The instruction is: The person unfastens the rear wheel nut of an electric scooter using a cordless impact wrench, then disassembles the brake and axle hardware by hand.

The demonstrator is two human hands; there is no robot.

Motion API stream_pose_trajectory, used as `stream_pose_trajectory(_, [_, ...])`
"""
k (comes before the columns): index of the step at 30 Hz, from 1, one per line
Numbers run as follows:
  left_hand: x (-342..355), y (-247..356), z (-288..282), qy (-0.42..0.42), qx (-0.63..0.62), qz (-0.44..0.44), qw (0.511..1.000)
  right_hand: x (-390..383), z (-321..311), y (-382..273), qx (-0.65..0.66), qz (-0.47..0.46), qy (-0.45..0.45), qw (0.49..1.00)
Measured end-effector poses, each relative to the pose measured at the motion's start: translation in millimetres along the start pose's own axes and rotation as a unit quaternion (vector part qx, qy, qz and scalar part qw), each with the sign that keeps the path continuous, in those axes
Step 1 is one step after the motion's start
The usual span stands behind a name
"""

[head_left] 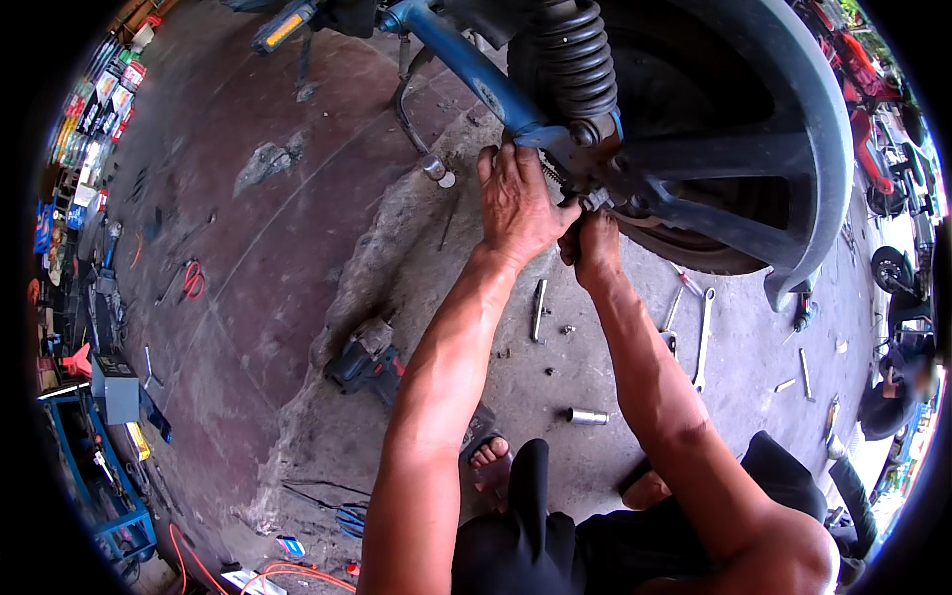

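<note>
My left hand [521, 203] lies with its fingers stretched up against the lower end of a blue swingarm [466, 74], at the hub of a motorcycle wheel [729, 159]. Its thumb reaches right, toward a metal nut or bolt [596, 198] on the axle end. My right hand [597, 243] is just below that bolt, with fingers curled together; what they pinch is hidden behind the hand. Above both hands, a black coil-spring shock absorber [580, 64] meets the swingarm. A short stretch of chain [551, 171] shows beside my left fingers.
On the concrete below lie a cordless impact wrench [367, 362], a socket [588, 416], a combination wrench [704, 337], a metal bar-shaped part [538, 310] and small nuts. A blue rack [109, 486] stands at lower left. Another person [888, 397] and motorcycles are at right.
</note>
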State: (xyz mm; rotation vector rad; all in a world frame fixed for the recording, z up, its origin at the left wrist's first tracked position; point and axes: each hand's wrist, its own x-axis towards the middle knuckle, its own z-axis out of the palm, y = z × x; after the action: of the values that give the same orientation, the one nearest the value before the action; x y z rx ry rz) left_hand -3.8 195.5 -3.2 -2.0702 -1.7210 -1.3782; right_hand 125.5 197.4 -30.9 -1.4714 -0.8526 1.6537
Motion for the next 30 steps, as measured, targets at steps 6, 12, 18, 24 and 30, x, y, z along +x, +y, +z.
stream_pose_trajectory(6, [1,1,-1,-0.009,0.004,-0.001,1.0,1,11,9,-0.122,-0.211,0.065,0.968])
stream_pose_trajectory(12, [1,-1,-3,0.006,0.005,0.007,1.0,-7,9,-2,0.01,-0.044,0.009,0.999])
stream_pose_trajectory(18, [1,1,-2,-0.011,0.003,-0.006,1.0,-5,9,5,0.007,-0.142,0.033,0.989])
stream_pose_trajectory(24, [1,0,0,0.004,0.001,0.003,1.0,-9,8,-10,0.122,0.031,-0.008,0.992])
stream_pose_trajectory(30, [2,0,-1,-0.013,-0.001,0.006,1.0,-10,11,0,0.043,-0.088,0.039,0.994])
